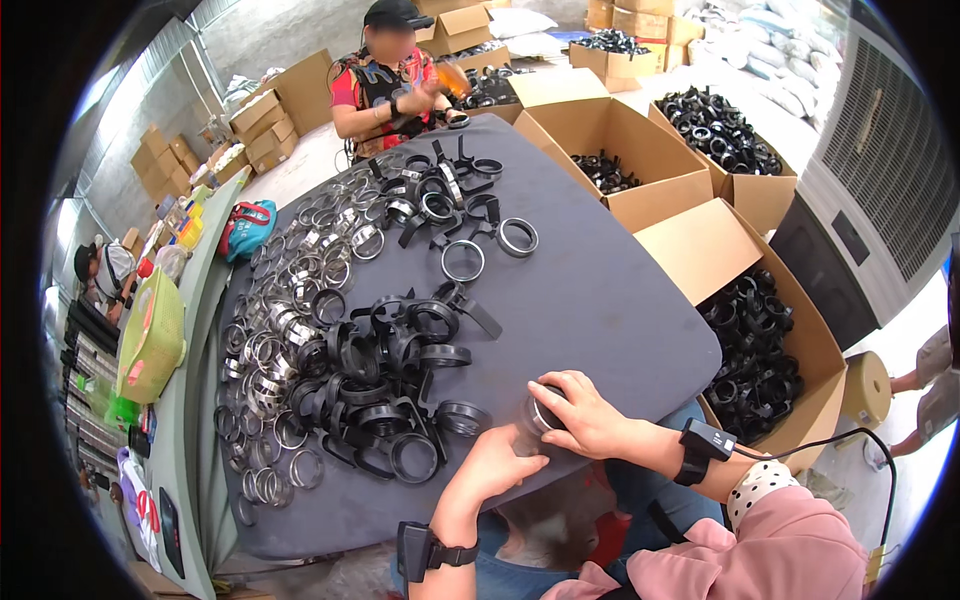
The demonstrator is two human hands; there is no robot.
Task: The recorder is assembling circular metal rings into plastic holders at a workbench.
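Over the table's near edge, my right hand is closed around a round black ring, its fingers lying over the top of it. My left hand is just beside the ring's lower left side, thumb stretched toward the right hand. Its fingertips are smeared, so I cannot make out whether they grip the ring. Left of my hands lies a heap of black rings with strap-like arms. Beyond it, clear and silvery rings are spread along the table's left side.
More black armed rings lie farther back on the dark table. Across it, a person handles parts. Open cardboard boxes with black parts line the right, beside a large grey ventilated unit. A green basket stands at left.
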